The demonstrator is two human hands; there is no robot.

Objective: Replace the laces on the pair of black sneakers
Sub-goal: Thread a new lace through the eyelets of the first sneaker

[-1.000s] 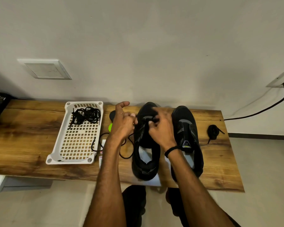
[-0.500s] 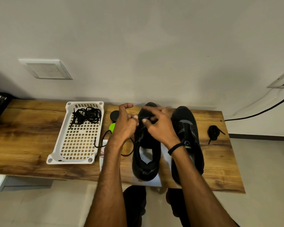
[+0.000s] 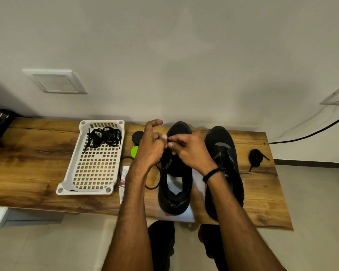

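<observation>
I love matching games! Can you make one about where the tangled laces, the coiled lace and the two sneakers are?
Things:
1. tangled black laces
2. coiled black lace
3. sneaker being laced
4. second sneaker

Places:
A. under the left hand and right hand, which pinch its lace
B. in the white basket
C. alone near the wooden table's right end
D. between the other sneaker and the coiled lace

Pairs: 1-B, 2-C, 3-A, 4-D.

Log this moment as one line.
step: lacing | left hand: pinches thin black lace | right hand: pinches same lace | over: black sneaker beside white perforated plastic tray
</observation>
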